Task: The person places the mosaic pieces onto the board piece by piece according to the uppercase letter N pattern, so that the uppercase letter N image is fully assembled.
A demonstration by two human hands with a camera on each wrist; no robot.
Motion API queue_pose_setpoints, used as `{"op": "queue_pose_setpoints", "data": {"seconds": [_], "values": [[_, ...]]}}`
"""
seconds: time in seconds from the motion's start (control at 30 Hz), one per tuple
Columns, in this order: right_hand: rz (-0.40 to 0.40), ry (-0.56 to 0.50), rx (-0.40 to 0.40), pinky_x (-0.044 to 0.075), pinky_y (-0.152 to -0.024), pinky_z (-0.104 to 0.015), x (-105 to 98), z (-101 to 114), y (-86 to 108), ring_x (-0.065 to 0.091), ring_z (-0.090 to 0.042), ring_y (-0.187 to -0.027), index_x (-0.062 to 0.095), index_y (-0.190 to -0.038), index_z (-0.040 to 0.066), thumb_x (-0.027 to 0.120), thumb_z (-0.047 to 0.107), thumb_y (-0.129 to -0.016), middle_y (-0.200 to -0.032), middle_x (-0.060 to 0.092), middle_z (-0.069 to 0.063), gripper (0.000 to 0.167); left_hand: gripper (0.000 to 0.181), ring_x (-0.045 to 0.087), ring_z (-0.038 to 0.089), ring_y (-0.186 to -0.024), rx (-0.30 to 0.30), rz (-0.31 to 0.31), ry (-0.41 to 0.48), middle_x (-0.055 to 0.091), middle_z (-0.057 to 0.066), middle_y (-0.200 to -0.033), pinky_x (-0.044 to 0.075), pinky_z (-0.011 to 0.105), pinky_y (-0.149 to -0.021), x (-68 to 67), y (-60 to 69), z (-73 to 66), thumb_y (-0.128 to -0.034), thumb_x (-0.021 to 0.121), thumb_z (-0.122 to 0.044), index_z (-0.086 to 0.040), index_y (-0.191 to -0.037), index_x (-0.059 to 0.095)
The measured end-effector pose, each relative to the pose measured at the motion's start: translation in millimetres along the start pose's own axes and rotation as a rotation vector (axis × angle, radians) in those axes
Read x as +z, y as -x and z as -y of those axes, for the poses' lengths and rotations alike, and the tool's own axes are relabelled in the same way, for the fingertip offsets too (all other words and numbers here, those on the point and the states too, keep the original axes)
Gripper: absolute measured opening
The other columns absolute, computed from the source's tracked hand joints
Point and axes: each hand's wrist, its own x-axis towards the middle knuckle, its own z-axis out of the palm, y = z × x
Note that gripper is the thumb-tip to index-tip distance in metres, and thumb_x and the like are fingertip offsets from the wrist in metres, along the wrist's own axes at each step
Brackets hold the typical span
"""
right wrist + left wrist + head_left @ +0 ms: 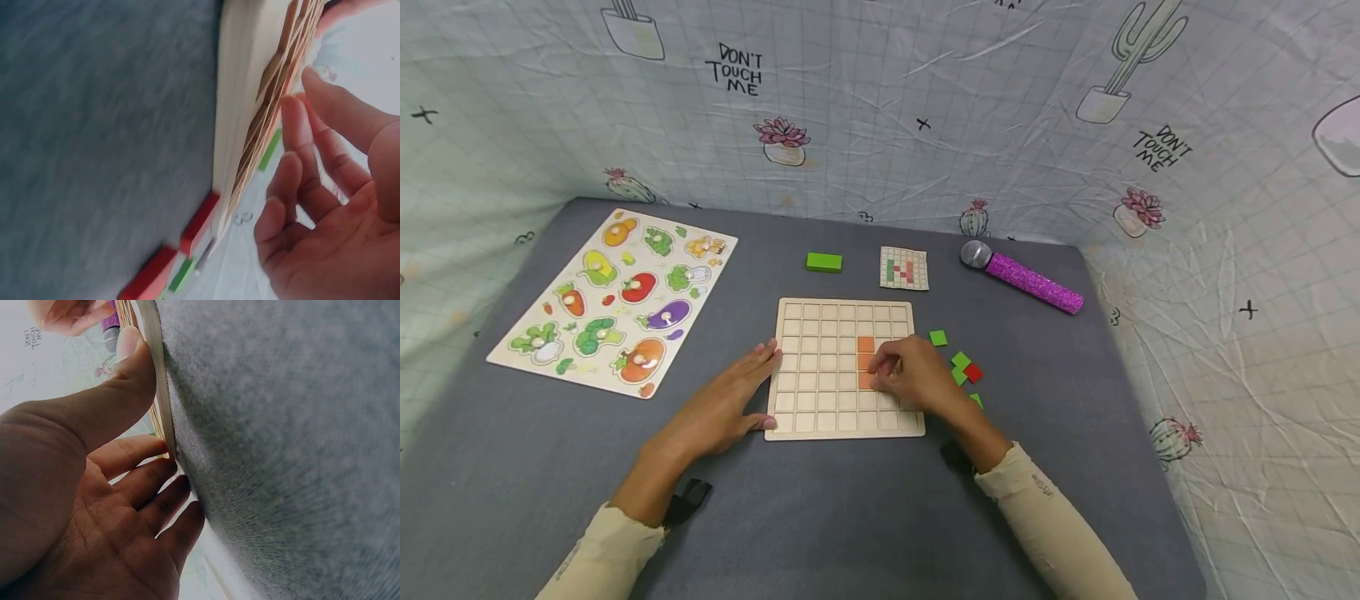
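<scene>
Left fingers [762,359] touch board [820,379]; right [912,369] near tiles [866,343]

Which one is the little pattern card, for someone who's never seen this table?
Find the wooden grid board in the middle of the gray table. Just past its far edge, toward the right, the pattern card lies between a green block and a purple microphone. Unlike those two, it is flat and pale, printed with a tiny grid of coloured squares.
</scene>
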Motion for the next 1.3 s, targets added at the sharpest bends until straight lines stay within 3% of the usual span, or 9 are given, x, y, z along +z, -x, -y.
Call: {"op": "queue_pose_setpoints", "data": {"seconds": [0.1,0.23,0.57,0.77,1.03,1.3], "values": [[-0.022,-0.044,-0.018,0.048,-0.064,-0.027,-9,-6,3.2,0.060,-0.015,-0.071,0.081,-0.097,0.014,0.089,0.007,-0.084,-0.079,0.072,0.003,0.016,0.095,0.028,0.045,-0.161,0.002,-0.001,0.002,0.028,0.022,-0.174,0.029,0.063,-0.126,-0.5,0.3,-0.2,-0.0849,0.089,-0.015,0.004,-0.162,0.037],[-0.066,-0.039,-0.031,0.045,-0.069,-0.028,-20,-19,7.0,0.060,-0.024,-0.079,0.082,-0.102,0.012,0.089,0.006,-0.084,-0.085,0.075,0.001,0.020,0.095,0.028,0.046,-0.161,0.004,-0.001,0.003,0.028,0.022,-0.174,0.028,0.063,-0.126,-0.7,0.5,0.1,-0.0849,0.089,-0.015,0.004,-0.162,0.037],[-0.099,-0.002,0.043,0.052,-0.090,-0.043,-43,-44,17.5,0.062,-0.030,-0.103,0.081,-0.109,0.012,0.092,0.009,-0.082,-0.104,0.079,-0.007,0.029,0.095,0.028,0.046,-0.161,0.002,0.002,0.009,0.027,0.022,-0.174,0.029,0.064,-0.126,-0.6,0.4,-0.1,-0.0855,0.088,-0.015,0.004,-0.162,0.036],[-0.065,0.049,0.125,0.047,-0.090,-0.041,-46,-53,22.2,0.060,-0.026,-0.102,0.082,-0.108,0.016,0.094,0.013,-0.081,-0.101,0.079,-0.003,0.030,0.095,0.028,0.046,-0.161,-0.003,0.004,0.006,0.027,0.022,-0.175,0.029,0.064,-0.126,-0.7,0.0,-0.8,-0.0855,0.088,-0.015,0.004,-0.163,0.036],[-0.063,0.103,0.147,0.047,-0.090,-0.044,-40,-53,23.3,0.059,-0.026,-0.100,0.082,-0.106,0.014,0.093,0.015,-0.082,-0.094,0.075,-0.004,0.026,0.095,0.028,0.046,-0.161,-0.004,0.001,0.005,0.027,0.022,-0.175,0.029,0.064,-0.126,0.0,-0.5,-0.9,-0.0852,0.089,-0.015,0.004,-0.162,0.037],[-0.100,0.055,0.140,0.042,-0.080,-0.037,-38,-54,26.1,0.055,-0.023,-0.091,0.080,-0.099,0.016,0.093,0.012,-0.081,-0.085,0.069,-0.002,0.022,0.095,0.028,0.046,-0.161,-0.006,0.000,0.003,0.028,0.022,-0.174,0.029,0.064,-0.126,0.0,-0.7,-1.3,-0.0851,0.089,-0.015,0.003,-0.163,0.037]]}}
